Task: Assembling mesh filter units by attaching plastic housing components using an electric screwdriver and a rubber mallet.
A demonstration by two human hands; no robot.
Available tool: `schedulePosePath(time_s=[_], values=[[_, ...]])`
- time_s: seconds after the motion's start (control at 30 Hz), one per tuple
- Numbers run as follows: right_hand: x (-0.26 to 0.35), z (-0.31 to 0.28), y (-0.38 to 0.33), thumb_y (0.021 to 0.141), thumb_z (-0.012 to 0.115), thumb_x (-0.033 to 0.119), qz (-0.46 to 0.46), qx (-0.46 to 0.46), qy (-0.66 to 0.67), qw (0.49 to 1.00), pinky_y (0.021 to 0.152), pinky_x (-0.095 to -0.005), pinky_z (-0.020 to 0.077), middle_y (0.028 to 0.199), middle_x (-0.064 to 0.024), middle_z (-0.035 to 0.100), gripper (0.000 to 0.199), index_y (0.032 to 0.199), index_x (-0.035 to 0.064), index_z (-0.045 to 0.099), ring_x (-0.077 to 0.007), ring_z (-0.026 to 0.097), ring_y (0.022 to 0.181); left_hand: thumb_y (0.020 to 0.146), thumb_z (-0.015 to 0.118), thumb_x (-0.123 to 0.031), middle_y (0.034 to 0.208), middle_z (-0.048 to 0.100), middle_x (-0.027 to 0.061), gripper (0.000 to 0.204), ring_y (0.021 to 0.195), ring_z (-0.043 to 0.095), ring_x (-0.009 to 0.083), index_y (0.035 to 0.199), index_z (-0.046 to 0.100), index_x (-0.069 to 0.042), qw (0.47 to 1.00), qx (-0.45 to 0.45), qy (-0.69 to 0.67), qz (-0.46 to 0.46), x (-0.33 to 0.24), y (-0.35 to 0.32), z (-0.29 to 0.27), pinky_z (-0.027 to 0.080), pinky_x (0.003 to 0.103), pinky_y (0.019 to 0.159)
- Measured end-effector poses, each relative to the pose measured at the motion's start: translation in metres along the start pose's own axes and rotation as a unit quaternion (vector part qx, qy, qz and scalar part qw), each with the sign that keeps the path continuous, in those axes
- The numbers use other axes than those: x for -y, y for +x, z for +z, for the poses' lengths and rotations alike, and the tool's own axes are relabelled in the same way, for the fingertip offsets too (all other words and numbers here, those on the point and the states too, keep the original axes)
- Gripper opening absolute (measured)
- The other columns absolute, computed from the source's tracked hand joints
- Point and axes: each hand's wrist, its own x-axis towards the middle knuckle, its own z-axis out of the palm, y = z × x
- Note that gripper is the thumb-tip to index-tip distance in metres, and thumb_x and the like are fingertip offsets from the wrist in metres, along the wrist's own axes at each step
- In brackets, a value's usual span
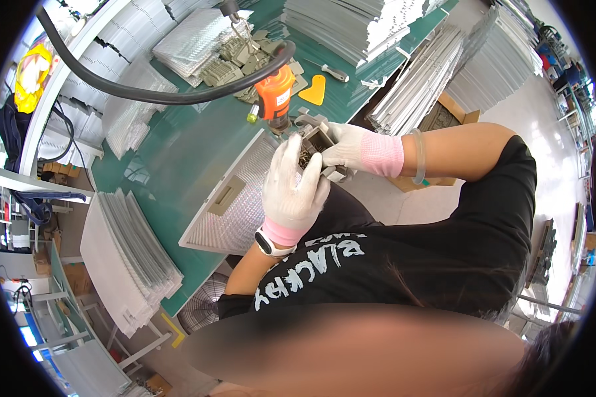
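Right of the mesh panel [246,175], our right hand [347,145] holds a grey box [321,139], likely stiff, best gripped by its walls; whether our left hand [291,182] grips it, we cannot tell.

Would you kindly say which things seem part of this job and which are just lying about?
Seemingly in the job: small grey box, between left hand and right hand; mesh panel; orange power tool.
Apparently lying about: yellow scraper; screwdriver.

1 yellow scraper [313,90] lies near 1 screwdriver [338,73] on the green table [159,192]; from my remote post, I also record 1 round fan [204,306] below the table edge, 1 yellow bundle [32,79] far left.
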Motion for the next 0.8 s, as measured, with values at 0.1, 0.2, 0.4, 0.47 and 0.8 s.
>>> schedulePosePath(time_s=[0.1, 0.2, 0.4, 0.47, 0.8], values=[[0.002, -0.003, 0.0, 0.077, 0.06, 0.012, 0.011, 0.01, -0.003, 1.0, 0.048, -0.0266, 0.0506, 0.071, -0.0053, 0.061, 0.031, 0.106, 0.0015, 0.053, -0.014, 0.061, 0.055, 0.068, 0.075, -0.007, 0.13, 0.052, 0.0281, 0.043, 0.112, 0.058, 0.0449, 0.108, 0.064, -0.002, 1.0, 0.006, -0.003, -0.001, -0.003, 0.004, -0.003, 0.05, 0.048, 0.092], [0.005, -0.001, -0.003, 0.078, 0.061, 0.013, 0.026, 0.016, 0.011, 0.999, 0.048, -0.0266, 0.0507, 0.072, -0.0052, 0.062, 0.031, 0.106, 0.0019, 0.053, -0.0134, 0.061, 0.054, 0.067, 0.076, -0.006, 0.132, 0.051, 0.0281, 0.038, 0.113, 0.057, 0.0443, 0.102, 0.063, -0.002, 1.0, 0.016, -0.015, -0.018, -0.004, 0.005, -0.003, 0.05, 0.047, 0.093], [0.001, -0.002, -0.001, 0.08, 0.062, 0.013, 0.016, 0.027, 0.022, 0.999, 0.047, -0.0268, 0.0508, 0.071, -0.0037, 0.062, 0.03, 0.106, 0.0017, 0.053, -0.012, 0.061, 0.054, 0.067, 0.077, -0.007, 0.132, 0.051, 0.0262, 0.034, 0.114, 0.056, 0.0437, 0.097, 0.061, -0.003, 1.0, 0.008, -0.01, -0.018, -0.003, 0.003, -0.002, 0.049, 0.047, 0.093], [0.002, -0.002, -0.001, 0.08, 0.062, 0.013, 0.019, 0.025, 0.022, 0.999, 0.047, -0.0267, 0.051, 0.07, -0.0033, 0.061, 0.03, 0.107, 0.0016, 0.053, -0.0119, 0.061, 0.054, 0.067, 0.078, -0.007, 0.132, 0.051, 0.0261, 0.036, 0.114, 0.057, 0.0436, 0.099, 0.062, -0.003, 1.0, 0.001, -0.001, -0.009, -0.001, 0.0, 0.001, 0.05, 0.047, 0.093], [0.001, -0.001, -0.002, 0.081, 0.062, 0.014, 0.022, 0.018, 0.028, 0.999, 0.048, -0.0259, 0.0504, 0.07, -0.0038, 0.06, 0.028, 0.104, 0.001, 0.053, -0.0115, 0.06, 0.055, 0.071, 0.073, -0.014, 0.131, 0.051, 0.0254, 0.036, 0.11, 0.058, 0.0422, 0.104, 0.062, -0.004, 0.999, 0.044, 0.024, 0.017, 0.003, 0.01, -0.013, 0.054, 0.045, 0.085]])
